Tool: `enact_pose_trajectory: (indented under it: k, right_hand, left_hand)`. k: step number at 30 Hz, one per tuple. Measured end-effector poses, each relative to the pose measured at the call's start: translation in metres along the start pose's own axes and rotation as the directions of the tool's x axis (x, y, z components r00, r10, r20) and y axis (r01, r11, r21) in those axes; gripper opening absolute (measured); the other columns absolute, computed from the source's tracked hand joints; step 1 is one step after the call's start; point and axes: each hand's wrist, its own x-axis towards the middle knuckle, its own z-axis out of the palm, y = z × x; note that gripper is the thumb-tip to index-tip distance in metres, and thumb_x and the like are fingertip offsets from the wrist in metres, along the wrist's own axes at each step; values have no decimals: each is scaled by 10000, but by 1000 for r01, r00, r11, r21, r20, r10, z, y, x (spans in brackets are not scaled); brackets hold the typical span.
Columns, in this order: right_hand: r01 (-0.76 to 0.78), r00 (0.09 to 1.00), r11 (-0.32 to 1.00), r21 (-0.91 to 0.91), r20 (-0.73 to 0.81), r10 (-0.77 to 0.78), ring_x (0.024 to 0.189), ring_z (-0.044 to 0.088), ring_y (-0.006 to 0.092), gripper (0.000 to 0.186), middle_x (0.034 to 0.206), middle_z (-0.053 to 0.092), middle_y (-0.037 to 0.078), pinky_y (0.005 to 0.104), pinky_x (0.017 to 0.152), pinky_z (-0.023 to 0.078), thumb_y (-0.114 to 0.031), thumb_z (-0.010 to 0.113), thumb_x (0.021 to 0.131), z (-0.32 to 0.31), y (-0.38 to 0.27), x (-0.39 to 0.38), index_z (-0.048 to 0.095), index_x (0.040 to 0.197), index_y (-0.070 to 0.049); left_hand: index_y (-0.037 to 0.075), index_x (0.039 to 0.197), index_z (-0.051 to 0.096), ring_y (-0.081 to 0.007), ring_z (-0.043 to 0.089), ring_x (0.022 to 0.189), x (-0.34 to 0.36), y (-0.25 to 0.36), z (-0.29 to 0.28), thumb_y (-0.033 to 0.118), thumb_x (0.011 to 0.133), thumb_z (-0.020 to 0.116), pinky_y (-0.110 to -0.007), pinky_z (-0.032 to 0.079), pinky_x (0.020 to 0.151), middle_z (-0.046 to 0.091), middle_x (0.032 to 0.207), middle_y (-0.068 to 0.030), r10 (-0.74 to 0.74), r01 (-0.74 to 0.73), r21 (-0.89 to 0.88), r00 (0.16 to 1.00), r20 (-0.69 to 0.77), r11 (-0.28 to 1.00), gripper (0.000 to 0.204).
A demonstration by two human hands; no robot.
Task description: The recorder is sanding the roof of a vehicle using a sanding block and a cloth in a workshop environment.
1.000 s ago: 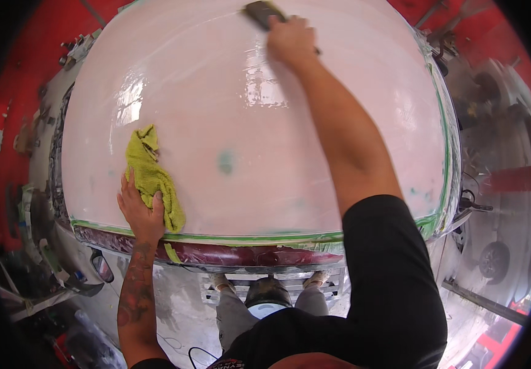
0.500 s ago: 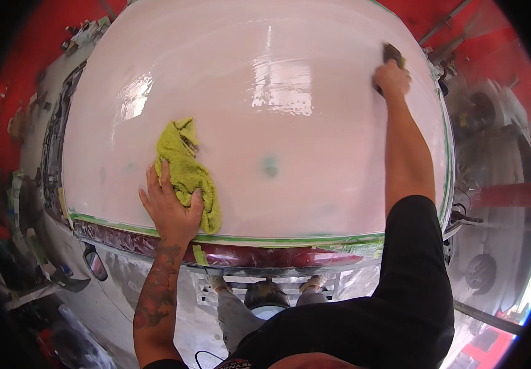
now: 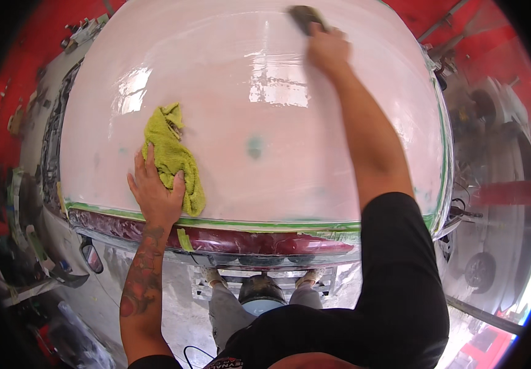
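Observation:
A broad, wet, pinkish-white vehicle panel (image 3: 210, 92) lies in front of me, with a small greenish patch near its middle. My right hand (image 3: 329, 50) reaches to its far part, closed around a dark sanding block (image 3: 304, 18) that is smeared by motion. Near the panel's left front, my left hand (image 3: 157, 195) lies with fingers spread, resting partly on a crumpled yellow-green towel (image 3: 168, 147). Its thumb presses the towel's near end, while the other fingers are stretched along the left side.
Green edging (image 3: 278, 226) runs along the panel's near side, above a maroon strip (image 3: 259, 241). A dark bucket (image 3: 261, 288) stands between my feet. A side mirror (image 3: 92, 255) juts out at left. At right stands another vehicle (image 3: 493, 234); clutter (image 3: 38, 252) fills the far left.
My right hand has swept the sanding block left and farther away across the panel. My left hand and the towel keep their place together; the whole view has shifted slightly.

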Motion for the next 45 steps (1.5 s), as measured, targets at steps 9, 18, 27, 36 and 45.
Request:
enact_pose_trajectory:
  k: [9,18,27,36,45]
  right_hand:
    - [-725,568,560,-401,114,815,1270,477,423,446,1387,475,264,507,1025,428,-313,400,977,-57,296,-150,473,1380,-136]
    - [-161,985,987,-27,-70,159,1116,535,360,464,1178,571,249,470,904,459,-223,427,964,-7,-66,-38,468,1375,-11]
    - [242,970,969,53,-43,-240,1105,521,364,464,1169,569,230,477,889,439,-206,472,918,-20,-122,-95,505,1363,-78]
    - [-736,607,588,-337,57,793,1193,506,444,514,1359,464,292,515,960,471,-395,369,987,-77,244,-215,374,1481,-250]
    - [-379,924,916,-130,-8,381,1109,528,383,467,1173,544,254,474,916,460,-212,466,951,-51,14,-132,437,1406,-109]
  left_hand:
    - [109,1533,255,-396,237,1444,1,8,3,406,841,630,-654,114,1127,307,1503,-237,2,-2,-18,1000,13,1000,841]
    - [116,1527,271,-387,253,1438,2,17,-2,447,836,630,-662,141,1117,314,1501,-222,-5,5,-4,1000,-5,1000,846]
    - [135,1520,297,-365,285,1429,-1,3,1,421,865,617,-645,148,1129,339,1500,-206,-9,9,6,999,-38,1000,782]
    - [142,1526,280,-370,265,1437,-1,6,-1,421,867,614,-648,131,1131,321,1505,-208,-19,19,-1,999,-30,1000,790]
    - [145,1530,271,-358,258,1442,1,17,2,433,849,627,-653,144,1125,326,1499,-194,-16,16,-2,1000,-11,1000,820]
